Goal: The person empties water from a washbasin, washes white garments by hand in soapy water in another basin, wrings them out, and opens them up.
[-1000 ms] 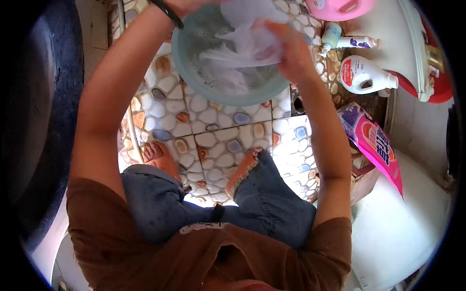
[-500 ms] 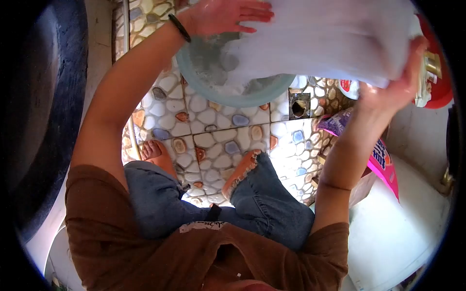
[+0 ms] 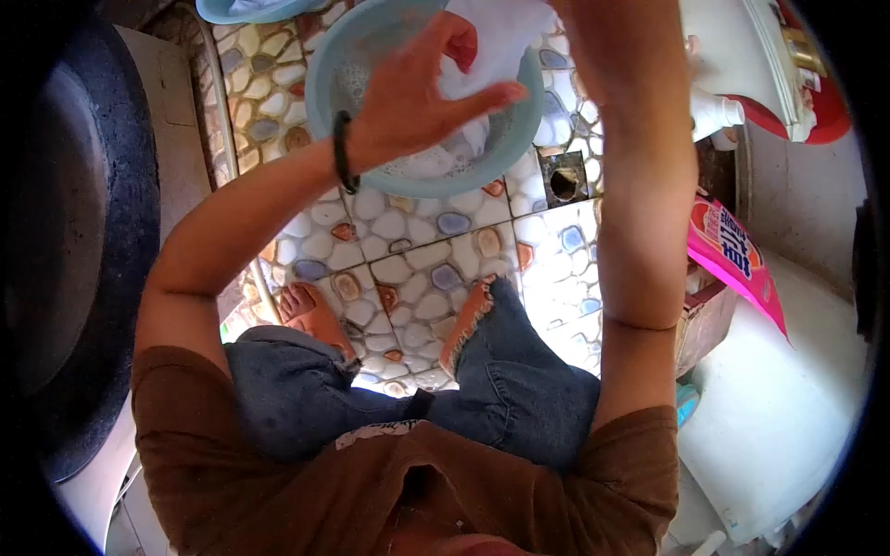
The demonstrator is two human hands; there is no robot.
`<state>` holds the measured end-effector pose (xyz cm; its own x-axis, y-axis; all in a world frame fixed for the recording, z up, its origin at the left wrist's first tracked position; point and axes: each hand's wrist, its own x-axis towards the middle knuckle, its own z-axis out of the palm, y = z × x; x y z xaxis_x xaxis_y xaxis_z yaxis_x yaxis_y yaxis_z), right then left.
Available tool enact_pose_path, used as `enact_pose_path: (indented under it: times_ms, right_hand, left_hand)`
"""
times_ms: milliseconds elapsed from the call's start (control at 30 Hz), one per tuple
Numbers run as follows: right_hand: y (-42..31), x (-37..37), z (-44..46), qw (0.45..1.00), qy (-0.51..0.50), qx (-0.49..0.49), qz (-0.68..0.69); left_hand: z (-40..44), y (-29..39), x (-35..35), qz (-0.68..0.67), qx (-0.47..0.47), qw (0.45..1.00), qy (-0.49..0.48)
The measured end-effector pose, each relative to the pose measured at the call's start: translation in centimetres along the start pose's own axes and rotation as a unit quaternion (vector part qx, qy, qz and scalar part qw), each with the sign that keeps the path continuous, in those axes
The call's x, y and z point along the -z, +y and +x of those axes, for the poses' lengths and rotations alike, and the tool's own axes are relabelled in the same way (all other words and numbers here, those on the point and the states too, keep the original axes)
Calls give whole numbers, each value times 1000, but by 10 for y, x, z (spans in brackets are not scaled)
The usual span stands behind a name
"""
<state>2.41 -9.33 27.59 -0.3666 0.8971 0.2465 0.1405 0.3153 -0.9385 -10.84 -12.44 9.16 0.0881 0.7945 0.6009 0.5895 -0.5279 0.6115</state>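
Note:
My left hand, with a dark band at its wrist, is over a pale blue-green basin. Its thumb is stretched out away from bent fingers, and nothing is visibly gripped. White wet cloth rises from the basin toward the top edge, passing behind the left fingers. More white cloth lies in sudsy water inside the basin. On the right, my forearm reaches up beside the raised cloth, and the right hand itself is cut off by the top edge of the view.
A second blue basin is at the top left. A floor drain lies right of the main basin. Further right are a white bottle, a pink packet and a red basin. A large dark round vessel stands at left.
The spread white cloth has moved from the right back over the basin, now bunched. My right hand has gone up out of view. My left hand has moved down and right, its fingers now bent.

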Motion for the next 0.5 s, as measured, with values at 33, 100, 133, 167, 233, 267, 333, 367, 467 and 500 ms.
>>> enact_pose_path:
  times_ms: [33, 100, 133, 167, 233, 267, 333, 367, 467, 500]
  right_hand:
    - [-11, 8, -4, 991, -107, -9, 81]
    - [-36, 10, -10, 981, -184, -28, 54]
    - [-51, 3, -13, 986, -152, -37, -54]
    - [-45, -4, -18, 988, -115, 20, -100]
    - [-33, -16, -29, 971, -22, 120, -205]
    - [-35, -2, -26, 980, -47, 90, -168]
    - [-27, 17, -19, 970, -5, 101, -222]
    - [-24, 27, -16, 963, 16, 105, -249]
    - [13, 17, -14, 886, 183, 258, -339]
    - [15, 10, -18, 858, 232, 297, -349]
  left_hand:
    - [-6, -12, -27, 96, -42, 994, 30]
    - [-6, -17, -37, 157, -58, 984, 64]
    - [-3, -21, -35, 122, -33, 990, 69]
    - [3, -19, -27, 85, -8, 994, 73]
    - [16, -18, -9, 12, 40, 996, 79]
    - [19, -19, 0, -23, 63, 994, 81]
    - [6, -50, 13, -65, 147, 985, 62]
    - [-7, -76, 20, -72, 207, 975, 41]
    - [-17, -87, 50, -109, 246, 963, 18]
    - [-8, -61, 57, -173, 268, 948, -18]
